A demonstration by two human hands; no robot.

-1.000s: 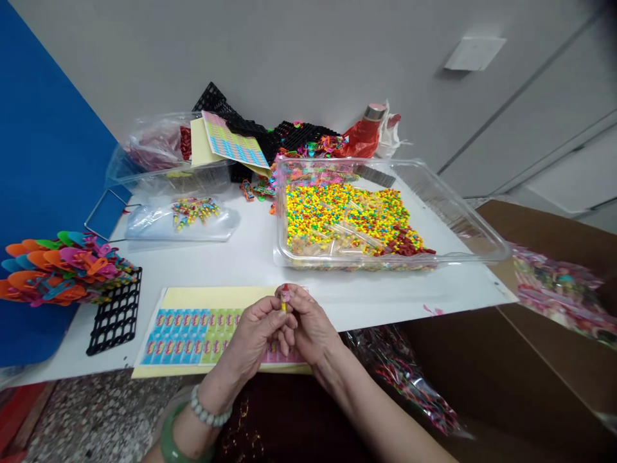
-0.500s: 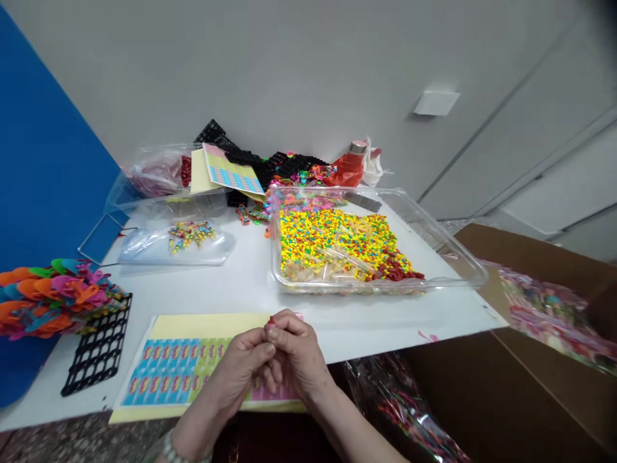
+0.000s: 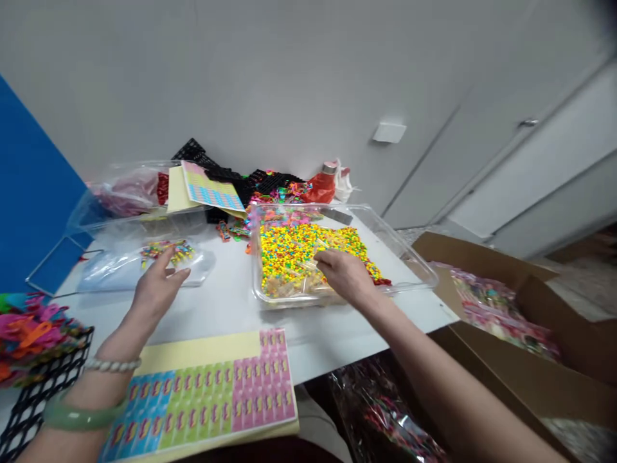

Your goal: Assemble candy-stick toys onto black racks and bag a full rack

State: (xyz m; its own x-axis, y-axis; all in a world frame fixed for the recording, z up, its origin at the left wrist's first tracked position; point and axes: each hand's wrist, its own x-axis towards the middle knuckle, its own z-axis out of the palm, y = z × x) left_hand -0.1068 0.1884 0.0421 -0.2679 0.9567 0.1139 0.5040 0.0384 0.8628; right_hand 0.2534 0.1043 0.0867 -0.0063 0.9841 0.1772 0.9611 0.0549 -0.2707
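joint work breaks off: left hand spread by centre-left tubes; right hand curled over central beads, hold unclear.

Worktop: white, flat. Directly on it: clear tray, the right fingers over its near part; clear plastic bag, flat, below the left fingers, contact unclear. Sticker sheet on yellow backing, nearside of both sets of fingers. Black rack, left and nearside of left fingers. Clear tub beyond left fingers; red-wrapped, metal-capped item beyond right fingers.
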